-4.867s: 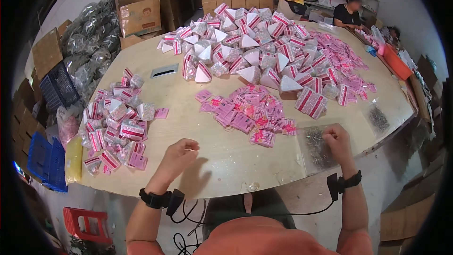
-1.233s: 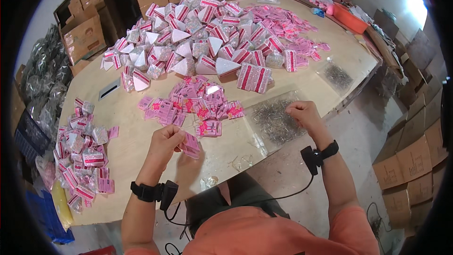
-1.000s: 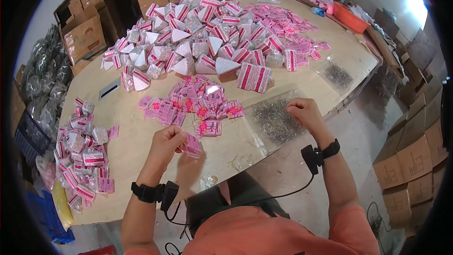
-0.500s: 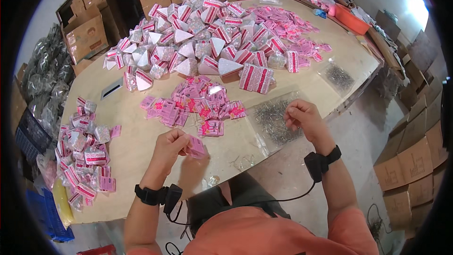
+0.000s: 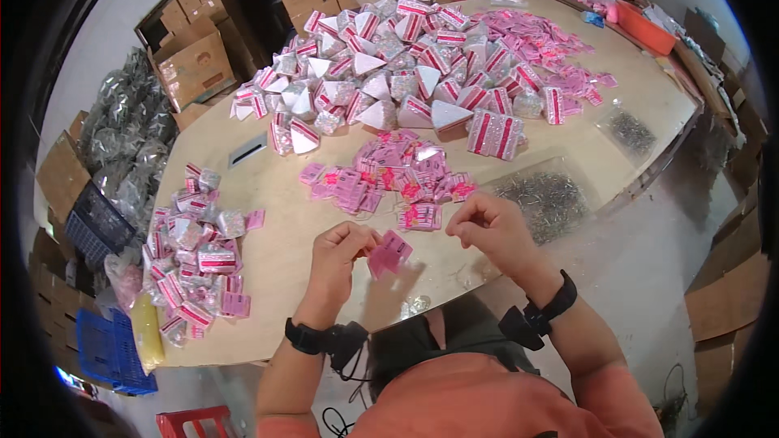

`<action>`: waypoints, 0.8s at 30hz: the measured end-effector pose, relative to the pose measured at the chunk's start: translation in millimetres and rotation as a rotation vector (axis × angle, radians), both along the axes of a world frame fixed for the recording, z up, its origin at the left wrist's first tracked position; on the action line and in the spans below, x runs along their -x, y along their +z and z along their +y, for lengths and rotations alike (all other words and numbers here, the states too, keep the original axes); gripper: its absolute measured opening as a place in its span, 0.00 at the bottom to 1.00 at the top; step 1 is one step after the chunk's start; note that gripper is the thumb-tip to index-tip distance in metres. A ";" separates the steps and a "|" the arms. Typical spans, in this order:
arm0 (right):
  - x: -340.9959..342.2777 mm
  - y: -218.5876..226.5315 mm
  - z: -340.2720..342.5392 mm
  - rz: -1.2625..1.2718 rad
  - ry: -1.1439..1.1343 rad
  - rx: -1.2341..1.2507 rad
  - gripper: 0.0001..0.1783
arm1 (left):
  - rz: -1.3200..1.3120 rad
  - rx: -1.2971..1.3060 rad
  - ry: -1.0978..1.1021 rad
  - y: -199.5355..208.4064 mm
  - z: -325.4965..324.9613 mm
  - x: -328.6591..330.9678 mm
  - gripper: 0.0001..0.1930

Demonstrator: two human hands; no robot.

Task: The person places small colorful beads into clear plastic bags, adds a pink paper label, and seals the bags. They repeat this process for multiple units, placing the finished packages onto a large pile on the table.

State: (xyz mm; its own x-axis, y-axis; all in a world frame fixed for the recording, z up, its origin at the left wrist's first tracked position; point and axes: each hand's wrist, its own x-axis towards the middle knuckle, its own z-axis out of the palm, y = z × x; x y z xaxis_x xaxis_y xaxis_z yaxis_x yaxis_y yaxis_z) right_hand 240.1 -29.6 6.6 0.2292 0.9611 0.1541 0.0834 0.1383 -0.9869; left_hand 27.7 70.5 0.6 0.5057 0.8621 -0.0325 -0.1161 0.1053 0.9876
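Observation:
My left hand (image 5: 341,250) is closed in a pinch on a pink card (image 5: 389,255), held tilted above the near edge of the table. To its right, my right hand (image 5: 493,231) has its thumb and fingertips pressed together. Anything between those fingertips is too small to make out. The two hands are apart. Beside my right hand lies a clear plastic bag (image 5: 545,199) of small metal pieces. A heap of pink cards (image 5: 402,166) sits just beyond both hands.
Farther back rises a large pile of wedge-shaped, red-and-white packs (image 5: 377,85), with more pink cards (image 5: 535,36) behind. A smaller pile of packs with cards (image 5: 195,255) is at left. Another bag of metal pieces (image 5: 629,131) lies right. People work at the far side.
My right hand has moved left, off the bag of metal pieces and closer to the pink card in my left hand. The whole view has shifted, so things appear farther right.

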 end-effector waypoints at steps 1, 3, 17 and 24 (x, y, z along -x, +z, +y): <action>5.6 0.4 2.2 -0.080 -0.006 0.000 0.02 | -0.014 0.017 0.003 0.9 -2.4 0.3 0.06; 20.7 -0.9 8.1 -0.117 -0.005 -0.047 0.02 | -0.043 0.052 0.008 3.3 -6.1 2.7 0.06; 31.2 -11.0 14.8 0.029 0.078 0.034 0.03 | 0.021 0.069 0.020 -6.0 14.5 -1.0 0.07; 21.8 -19.5 15.7 0.080 0.038 0.050 0.03 | 0.003 0.112 0.076 -4.4 17.9 -15.6 0.07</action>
